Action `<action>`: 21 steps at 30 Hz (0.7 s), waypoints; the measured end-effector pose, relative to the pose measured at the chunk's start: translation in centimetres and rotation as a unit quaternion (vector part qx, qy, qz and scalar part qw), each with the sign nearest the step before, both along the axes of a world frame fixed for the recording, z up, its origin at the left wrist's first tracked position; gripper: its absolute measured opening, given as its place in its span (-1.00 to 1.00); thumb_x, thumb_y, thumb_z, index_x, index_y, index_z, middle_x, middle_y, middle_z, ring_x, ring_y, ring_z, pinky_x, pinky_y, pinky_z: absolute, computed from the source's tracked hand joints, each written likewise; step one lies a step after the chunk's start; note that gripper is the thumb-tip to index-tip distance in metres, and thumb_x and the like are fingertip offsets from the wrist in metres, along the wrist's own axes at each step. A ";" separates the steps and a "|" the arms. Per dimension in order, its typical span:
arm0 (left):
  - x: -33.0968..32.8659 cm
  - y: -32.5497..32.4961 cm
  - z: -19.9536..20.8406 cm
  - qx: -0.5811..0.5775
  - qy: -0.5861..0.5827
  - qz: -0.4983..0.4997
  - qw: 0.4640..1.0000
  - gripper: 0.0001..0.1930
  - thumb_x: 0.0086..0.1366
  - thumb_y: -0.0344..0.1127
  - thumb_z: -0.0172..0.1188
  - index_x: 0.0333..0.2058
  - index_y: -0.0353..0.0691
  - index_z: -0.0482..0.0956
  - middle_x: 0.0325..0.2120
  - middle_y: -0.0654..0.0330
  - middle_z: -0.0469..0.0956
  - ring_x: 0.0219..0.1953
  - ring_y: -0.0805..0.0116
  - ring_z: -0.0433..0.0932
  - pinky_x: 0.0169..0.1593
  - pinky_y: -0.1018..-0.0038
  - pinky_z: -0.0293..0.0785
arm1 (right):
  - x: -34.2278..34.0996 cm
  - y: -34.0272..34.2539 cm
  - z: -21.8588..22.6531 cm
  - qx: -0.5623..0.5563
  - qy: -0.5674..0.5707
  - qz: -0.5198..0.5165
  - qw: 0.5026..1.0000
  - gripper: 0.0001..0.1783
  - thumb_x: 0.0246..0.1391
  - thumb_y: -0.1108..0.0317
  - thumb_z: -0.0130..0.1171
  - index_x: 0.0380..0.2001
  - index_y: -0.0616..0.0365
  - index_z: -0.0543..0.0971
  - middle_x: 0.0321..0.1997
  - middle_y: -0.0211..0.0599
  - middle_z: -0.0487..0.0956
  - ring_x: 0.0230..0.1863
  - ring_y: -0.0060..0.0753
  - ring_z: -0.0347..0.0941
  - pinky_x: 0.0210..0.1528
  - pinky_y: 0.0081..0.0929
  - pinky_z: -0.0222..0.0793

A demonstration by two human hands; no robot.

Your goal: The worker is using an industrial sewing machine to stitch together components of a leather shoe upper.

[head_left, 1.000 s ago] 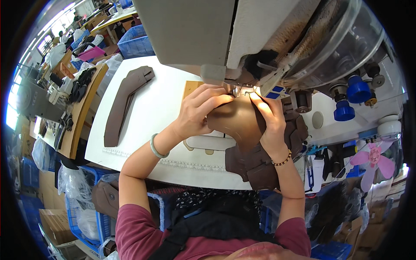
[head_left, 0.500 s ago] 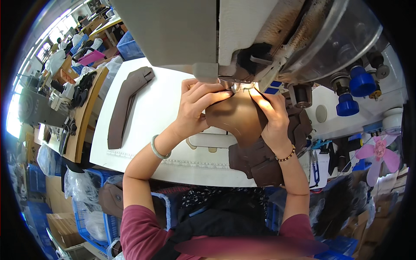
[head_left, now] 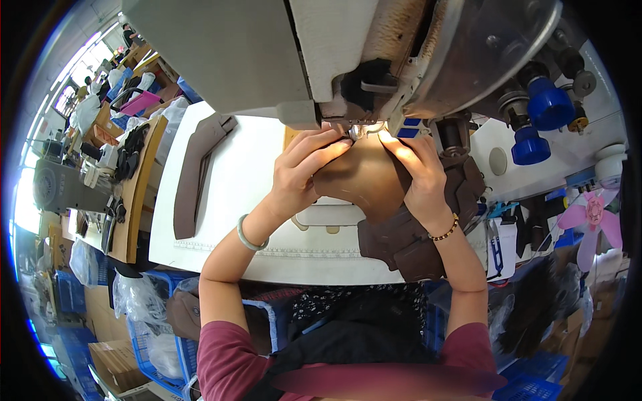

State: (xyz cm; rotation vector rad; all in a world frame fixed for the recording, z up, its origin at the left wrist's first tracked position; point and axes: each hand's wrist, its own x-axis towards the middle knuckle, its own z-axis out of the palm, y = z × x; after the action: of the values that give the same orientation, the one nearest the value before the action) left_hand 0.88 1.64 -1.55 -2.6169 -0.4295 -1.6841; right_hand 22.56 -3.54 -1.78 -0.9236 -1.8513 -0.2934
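Note:
Under the lit needle area of a grey sewing machine (head_left: 221, 53) lies a brown leather-like piece (head_left: 364, 177). My left hand (head_left: 302, 167) grips its left edge close to the presser foot (head_left: 358, 131), thumb and fingers pressed together. On the right edge, my right hand (head_left: 421, 175) pinches the same piece, fingertips near the foot. The needle itself is hidden. Several flat brown pieces (head_left: 401, 244) lie in an overlapping pile beneath my right wrist. A long stack of brown pieces (head_left: 195, 177) rests at the left of the white tabletop (head_left: 241, 174).
Blue thread-tension knobs (head_left: 550, 107) stick out at the right of the machine. A pink fan (head_left: 592, 220) and blue-handled snips (head_left: 495, 250) are at the right. Below the table's left side stands a blue basket (head_left: 150, 347). A wooden bench (head_left: 137, 194) is farther left.
My view has shifted, so the machine appears farther left and the table slightly lower right. Both hands keep their hold on the brown piece, which has hardly moved relative to the foot.

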 end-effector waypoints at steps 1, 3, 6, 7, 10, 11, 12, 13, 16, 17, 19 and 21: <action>0.0 0.0 0.0 0.005 -0.002 0.003 1.000 -0.51 -0.15 -0.37 0.39 -0.13 -0.31 0.61 -0.15 0.03 0.57 -0.11 0.02 0.57 -0.03 0.30 0.54 | 0.0 0.0 0.0 0.003 0.010 0.003 1.000 -0.53 -0.25 0.52 0.24 -0.12 0.22 0.61 -0.26 -0.20 0.51 -0.27 -0.17 0.39 -0.19 -0.40 0.34; 0.0 -0.1 0.1 0.010 0.000 0.005 1.000 -0.51 -0.15 -0.38 0.38 -0.13 -0.31 0.61 -0.15 0.03 0.57 -0.11 0.02 0.57 -0.03 0.30 0.54 | 0.0 0.0 -0.1 0.001 0.004 -0.002 1.000 -0.54 -0.24 0.51 0.24 -0.12 0.22 0.61 -0.26 -0.20 0.51 -0.28 -0.19 0.38 -0.19 -0.41 0.34; 0.0 -0.2 0.1 0.014 0.001 0.010 1.000 -0.51 -0.16 -0.40 0.36 -0.13 -0.32 0.61 -0.15 0.02 0.57 -0.09 0.01 0.57 -0.03 0.29 0.53 | -0.1 0.0 -0.1 -0.017 0.030 0.036 0.999 -0.58 -0.21 0.62 0.23 -0.16 0.17 0.58 0.07 -0.16 0.51 0.14 -0.06 0.37 0.14 -0.29 0.32; 0.0 -0.3 0.1 0.011 0.003 0.012 1.000 -0.51 -0.16 -0.41 0.36 -0.13 -0.32 0.61 -0.15 0.02 0.57 -0.09 0.01 0.57 -0.03 0.29 0.53 | 0.0 0.0 -0.1 -0.029 0.033 0.030 0.999 -0.58 -0.21 0.62 0.23 -0.16 0.17 0.58 0.07 -0.16 0.51 0.14 -0.06 0.37 0.14 -0.29 0.32; 0.0 -0.3 0.0 0.016 0.004 0.018 1.000 -0.51 -0.16 -0.42 0.36 -0.14 -0.33 0.61 -0.14 0.01 0.57 -0.08 0.01 0.57 -0.03 0.28 0.53 | 0.0 0.1 0.0 0.018 0.014 0.021 1.000 -0.53 -0.25 0.46 0.29 -0.13 0.26 0.61 -0.24 -0.20 0.52 -0.29 -0.23 0.39 -0.21 -0.46 0.34; 0.0 -0.3 0.0 0.017 0.004 0.017 1.000 -0.51 -0.16 -0.42 0.36 -0.14 -0.33 0.61 -0.14 0.01 0.57 -0.08 0.01 0.57 -0.03 0.28 0.53 | 0.1 0.0 0.0 0.009 0.023 0.025 0.999 -0.53 -0.25 0.45 0.30 -0.13 0.26 0.61 -0.23 -0.20 0.53 -0.29 -0.24 0.39 -0.22 -0.47 0.34; 0.0 -0.2 -0.1 0.017 0.005 0.018 1.000 -0.51 -0.17 -0.41 0.38 -0.14 -0.32 0.60 -0.14 0.02 0.57 -0.08 0.02 0.57 -0.03 0.28 0.54 | 0.1 0.0 0.0 -0.004 0.027 0.023 0.999 -0.53 -0.25 0.45 0.30 -0.13 0.26 0.61 -0.23 -0.20 0.53 -0.29 -0.24 0.40 -0.22 -0.48 0.34; -0.1 -0.1 -0.1 0.019 0.005 0.019 1.000 -0.50 -0.17 -0.41 0.40 -0.13 -0.32 0.60 -0.14 0.02 0.57 -0.07 0.03 0.57 -0.03 0.28 0.54 | 0.1 0.0 -0.1 0.002 0.031 0.027 0.999 -0.53 -0.25 0.45 0.31 -0.13 0.26 0.61 -0.23 -0.20 0.53 -0.29 -0.24 0.40 -0.22 -0.48 0.35; -0.7 0.3 -0.1 -0.012 0.006 -0.009 1.000 -0.55 -0.13 -0.42 0.43 -0.16 -0.30 0.60 -0.14 0.04 0.58 -0.06 0.07 0.57 -0.01 0.29 0.53 | 0.2 0.0 -0.1 -0.014 0.045 0.042 0.998 -0.54 -0.24 0.45 0.33 -0.14 0.27 0.61 -0.22 -0.20 0.53 -0.28 -0.25 0.41 -0.20 -0.48 0.35; -1.1 0.6 -0.1 -0.011 0.003 -0.011 1.000 -0.55 -0.13 -0.42 0.43 -0.16 -0.30 0.60 -0.14 0.04 0.58 -0.06 0.07 0.57 -0.01 0.29 0.53 | 0.2 0.1 -0.1 -0.012 0.036 0.035 0.999 -0.54 -0.24 0.46 0.33 -0.13 0.27 0.61 -0.22 -0.20 0.53 -0.27 -0.25 0.42 -0.20 -0.49 0.36; -1.8 1.3 0.0 -0.151 -0.008 -0.052 0.987 -0.60 -0.08 -0.40 0.44 -0.19 -0.27 0.61 -0.13 0.09 0.60 -0.08 0.13 0.58 0.02 0.31 0.52 | 0.2 0.1 -0.1 -0.007 0.029 0.027 0.999 -0.54 -0.23 0.46 0.33 -0.13 0.27 0.61 -0.21 -0.20 0.53 -0.26 -0.25 0.42 -0.19 -0.49 0.36; -2.4 2.3 0.1 -0.172 0.028 -0.057 0.983 -0.60 -0.08 -0.39 0.45 -0.20 -0.25 0.61 -0.13 0.12 0.61 -0.09 0.16 0.58 0.01 0.33 0.51 | 0.2 -0.1 -0.2 -0.025 0.040 0.027 0.999 -0.54 -0.23 0.48 0.33 -0.12 0.27 0.61 -0.21 -0.20 0.53 -0.25 -0.25 0.43 -0.17 -0.49 0.36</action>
State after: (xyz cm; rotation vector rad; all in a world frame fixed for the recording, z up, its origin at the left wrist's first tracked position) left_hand -1.57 3.90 -1.42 -2.9751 -0.6318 -1.6984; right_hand 22.72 -3.61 -1.94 -0.9059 -1.8139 -0.1756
